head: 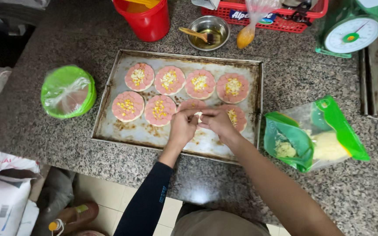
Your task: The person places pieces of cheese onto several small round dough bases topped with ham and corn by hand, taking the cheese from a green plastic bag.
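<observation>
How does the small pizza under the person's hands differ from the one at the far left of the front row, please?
The left front pizza lies in full view, while the pizza under the hands is partly covered by the left hand and right hand. The left one has yellow corn at its centre; on the covered one no corn shows, and the fingers hold a pale bit over it. Both are round, ringed with pink sausage slices, and sit on the baking tray.

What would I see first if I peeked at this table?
A big metal baking tray in the middle, filled with little round pizzas covered in pink sausage slices and yellow corn. The left hand and right hand meet over the front row, pinching a white bit of cheese. To the right lies an open green cheese bag.
</observation>
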